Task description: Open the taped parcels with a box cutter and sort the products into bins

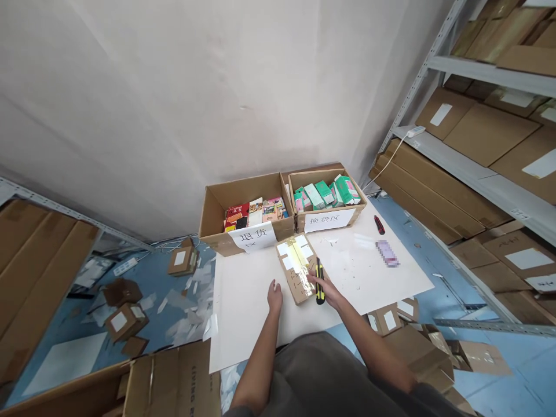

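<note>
A taped cardboard box (289,272) with white labels and handwriting lies on the white table in front of me. My right hand (326,291) is closed around a yellow and black box cutter (320,284), held over the right side of that box. To the left of the box, my left hand (274,296) hovers just above the table, its fingers loosely bent and apart, with nothing visible in it. Whether the blade touches the cardboard I cannot tell.
Behind stand an open carton (217,240) of books and another open carton (299,223) of green boxes, both with paper signs. A red cutter (379,225) and a blurred purple item (387,253) lie at right. Shelves (478,162) of cartons flank the table; scraps litter the floor.
</note>
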Demonstrator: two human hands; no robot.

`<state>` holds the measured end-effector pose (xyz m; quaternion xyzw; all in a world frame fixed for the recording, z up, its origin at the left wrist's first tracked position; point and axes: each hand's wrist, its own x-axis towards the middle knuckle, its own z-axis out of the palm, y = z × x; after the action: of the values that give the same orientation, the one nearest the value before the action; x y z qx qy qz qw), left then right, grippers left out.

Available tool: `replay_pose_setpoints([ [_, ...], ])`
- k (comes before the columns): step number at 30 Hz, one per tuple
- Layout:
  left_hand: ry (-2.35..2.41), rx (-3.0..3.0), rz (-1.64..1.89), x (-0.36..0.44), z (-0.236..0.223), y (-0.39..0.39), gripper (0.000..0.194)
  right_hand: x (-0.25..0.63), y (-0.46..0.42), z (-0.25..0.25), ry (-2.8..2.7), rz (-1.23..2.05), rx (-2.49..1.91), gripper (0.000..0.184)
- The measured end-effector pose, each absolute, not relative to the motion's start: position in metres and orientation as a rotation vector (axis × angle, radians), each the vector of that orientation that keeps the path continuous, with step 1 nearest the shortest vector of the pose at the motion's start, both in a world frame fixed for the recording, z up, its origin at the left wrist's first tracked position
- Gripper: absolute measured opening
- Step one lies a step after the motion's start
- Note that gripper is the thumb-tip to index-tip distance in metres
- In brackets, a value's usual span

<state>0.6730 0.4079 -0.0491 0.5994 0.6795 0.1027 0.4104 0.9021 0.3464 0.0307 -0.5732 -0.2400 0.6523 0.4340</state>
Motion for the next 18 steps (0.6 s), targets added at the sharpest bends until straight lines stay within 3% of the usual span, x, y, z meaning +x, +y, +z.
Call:
replay_pose_setpoints([
  [3,1.792,1.677,0.38,0.671,-0.023,0.442,0.066,0.913,0.356,0.028,-0.648,1.627,-1.437,0.052],
  [5,1.653,1.969,0.301,0.677,0.0,0.472,0.078,0.919,0.37,0.03,-0.711,1.623,-1.535,0.052],
  [8,1.362,2.219,-0.162,0.695,0.024,0.511,0.133,0.921,0.398,0.038,-0.929,1.499,-1.767,0.058],
  [10,1.284,2.216,-0.459,0.705,0.03,0.526,0.155,0.917,0.418,0.044,-1.155,1.331,-1.895,0.067],
  [15,1.31,2.197,-0.596,0.712,0.022,0.529,0.158,0.894,0.467,0.053,-1.716,0.871,-2.034,0.07],
  [18,1.318,2.194,-0.592,0.71,0.018,0.527,0.158,0.878,0.491,0.049,-1.835,0.833,-2.128,0.072],
])
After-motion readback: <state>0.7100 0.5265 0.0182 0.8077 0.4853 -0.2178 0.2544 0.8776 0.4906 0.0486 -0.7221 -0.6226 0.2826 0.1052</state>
